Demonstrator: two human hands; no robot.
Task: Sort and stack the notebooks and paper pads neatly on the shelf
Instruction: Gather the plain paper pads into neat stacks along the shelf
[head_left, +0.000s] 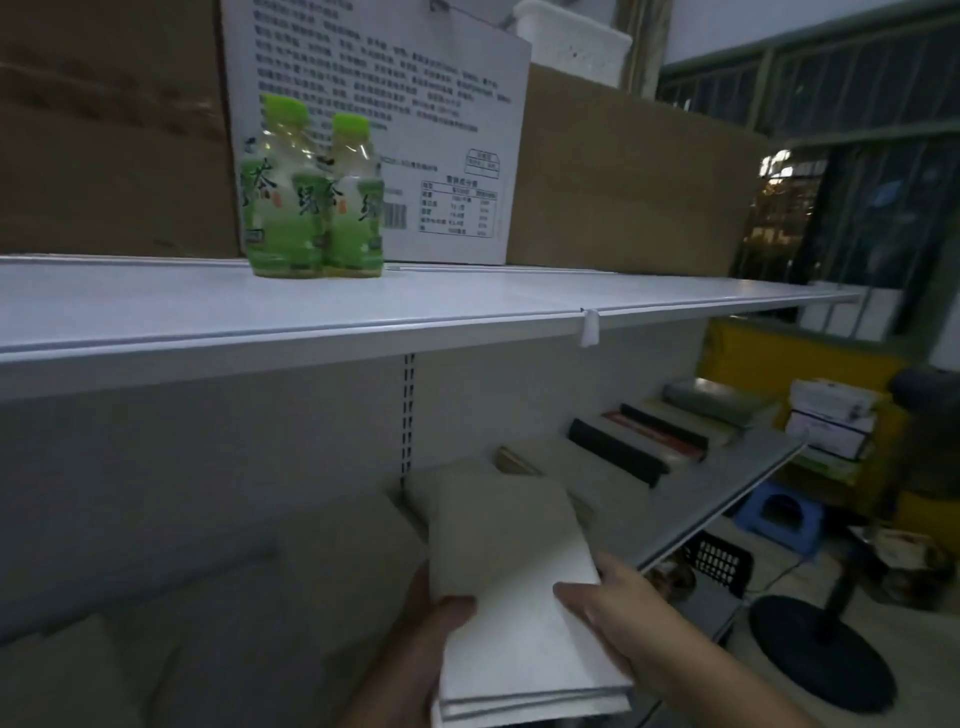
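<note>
The stack of pale paper pads (519, 597) is held in the near middle of the scene, cover up. Its layered edge faces the person and its far end reaches in over the lower shelf (675, 499). The long axis runs near to far and leans a little left at the far end, so the stack points into the shelf rather than along it.

Both hands hold the near half. The left hand (426, 629) is under the left edge with its thumb pressed on the cover. The right hand (623, 618) clasps the right edge, thumb on top and fingers curled below. They sit about level with each other, so neither is clearly the nearer one.

Just beyond the far end lies another pale pad (441, 480). It is too dim to tell whether the held stack touches it. More pale flat shapes, probably pads (337, 545), lie to the left in shadow.

To the far right on the same shelf is a row of darker notebooks (644, 441) with black, red and green covers, well apart from the hands. The pale pile lies straight ahead, so I judge a forward push along the long axis would seat the stack with its own kind.

Above, the upper shelf (363, 312) carries two green tea bottles (311, 192) in front of cartons (623, 171).
</note>
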